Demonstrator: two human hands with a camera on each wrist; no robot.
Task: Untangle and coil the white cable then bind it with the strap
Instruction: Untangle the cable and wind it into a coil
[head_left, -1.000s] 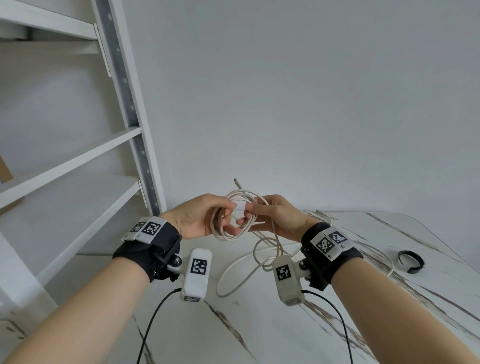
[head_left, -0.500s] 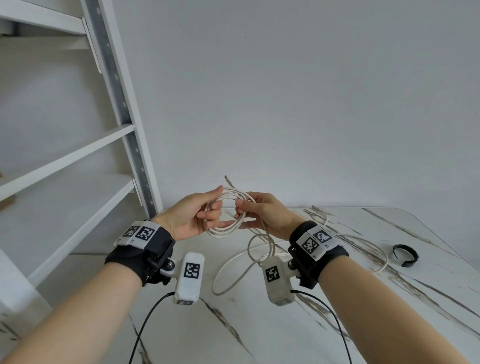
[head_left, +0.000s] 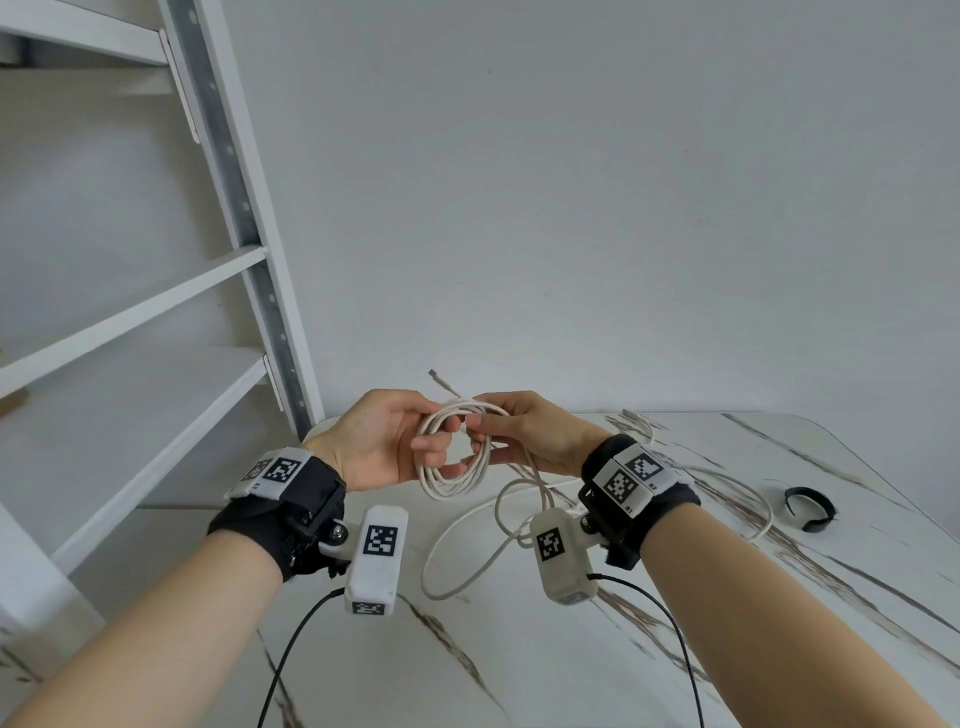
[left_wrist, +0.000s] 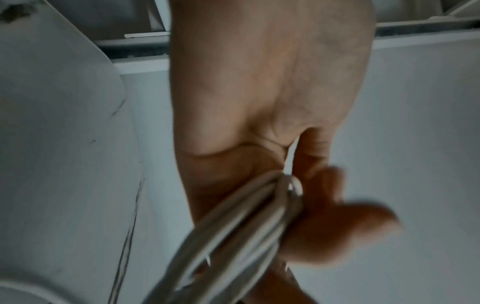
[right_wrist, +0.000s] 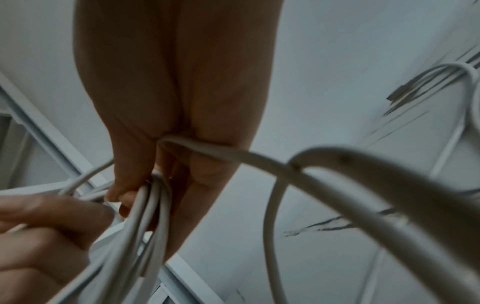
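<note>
Here both hands (head_left: 457, 441) pinch the white cable (head_left: 454, 470) coil between them.

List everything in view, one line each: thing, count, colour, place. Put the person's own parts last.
white cable: one, white; several loops held up between both hands, the rest trailing in loose curves on the table, one plug end sticking up behind the hands.
strap: one, black; curled open on the table, far right, apart from the cable.
table: one, white marble look with dark veins; under the hands.
shelving unit: one, white with a grey upright rail; left.
wall: one, pale grey; behind.
wrist cameras: two, white with black markers, on black wristbands, thin black leads hanging.
left hand: one; holds the coil.
right hand: one; pinches the coil.
</note>
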